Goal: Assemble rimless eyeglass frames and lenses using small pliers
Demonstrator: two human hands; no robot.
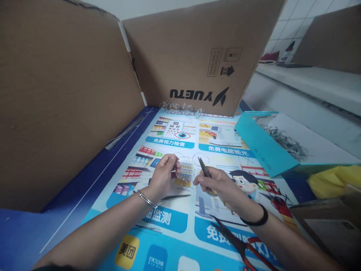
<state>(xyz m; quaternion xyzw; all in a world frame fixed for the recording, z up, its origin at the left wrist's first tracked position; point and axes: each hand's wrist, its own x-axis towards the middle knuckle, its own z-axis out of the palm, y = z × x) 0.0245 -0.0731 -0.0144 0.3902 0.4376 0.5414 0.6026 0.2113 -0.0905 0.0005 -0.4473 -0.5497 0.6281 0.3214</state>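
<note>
My left hand is closed, with thumb and fingertips pinching a thin silvery wire that curves in loops towards the right. My right hand is wrapped round dark pointed needle-nose pliers, whose tips point up and away from me. The wire passes close to the right fingertips; whether they touch it I cannot tell. Below the right hand lie scissors with red handles, blades pointing up-left. A dark, thin pointed piece lies beside my left wrist, and thin straight wires lie nearer to me.
Cardboard panels stand at the back and left. A heap of twisted wire pieces lies along the back panel. To the right are a turquoise box with tangled wire and a yellow bag. A printed poster covers the table.
</note>
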